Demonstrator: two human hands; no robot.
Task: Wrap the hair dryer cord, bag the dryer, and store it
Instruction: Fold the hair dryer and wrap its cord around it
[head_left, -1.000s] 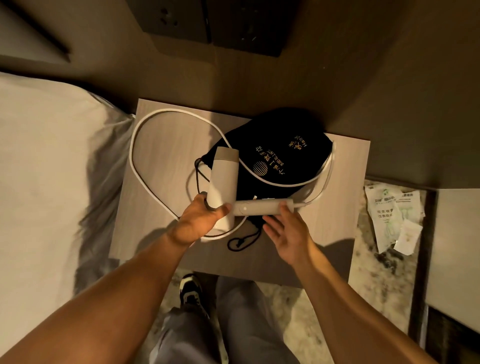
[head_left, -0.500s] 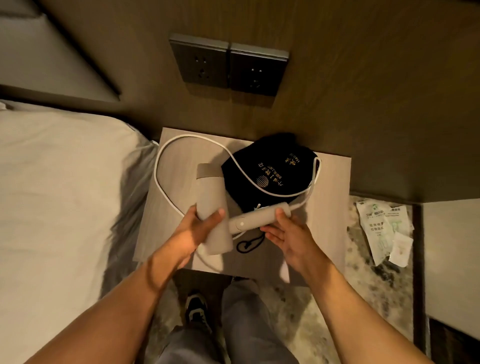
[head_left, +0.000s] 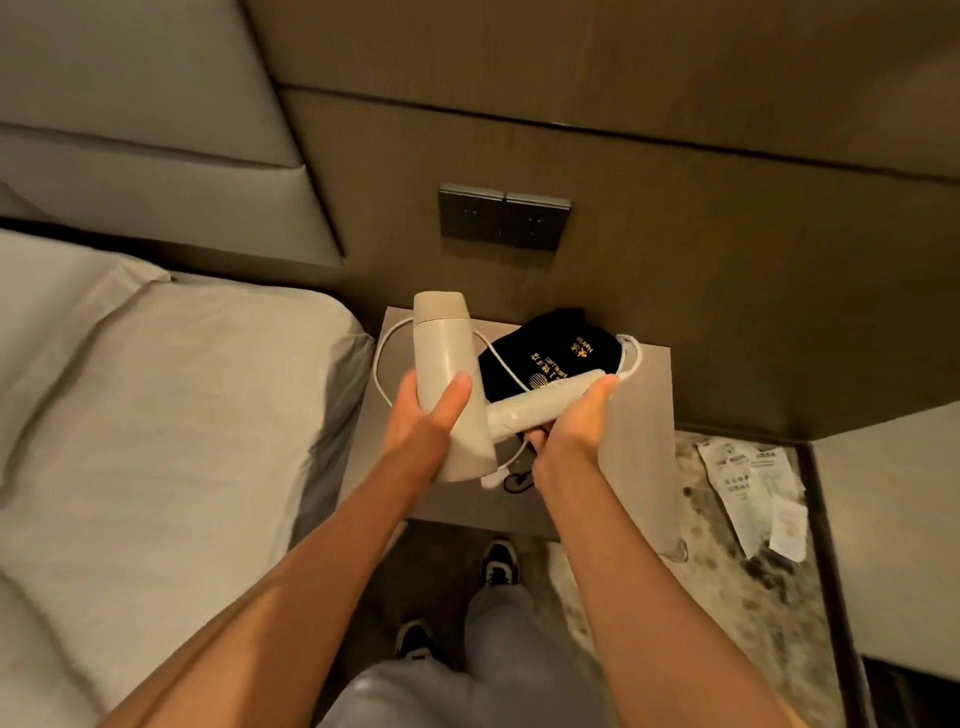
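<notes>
A white hair dryer (head_left: 447, 358) is held up above the bedside table (head_left: 641, 436). My left hand (head_left: 426, 415) grips its barrel, thumb across the front. My right hand (head_left: 576, 421) holds the handle (head_left: 540, 402) from below, near its cord end. The white cord (head_left: 382, 364) loops loosely on the table to the left and runs over the black drawstring bag (head_left: 550, 348), which lies flat at the table's back with gold lettering. The cord's plug end is hidden under the dryer.
A bed (head_left: 156, 415) with grey linen lies to the left. Two wall sockets (head_left: 504, 218) sit above the table. Paper packets (head_left: 748, 488) lie on the patterned floor to the right. My shoes (head_left: 498, 564) stand below the table's front edge.
Both hands have lifted the dryer off the table and toward the camera. My right hand has closed under the handle. The head has tipped up, showing more wall.
</notes>
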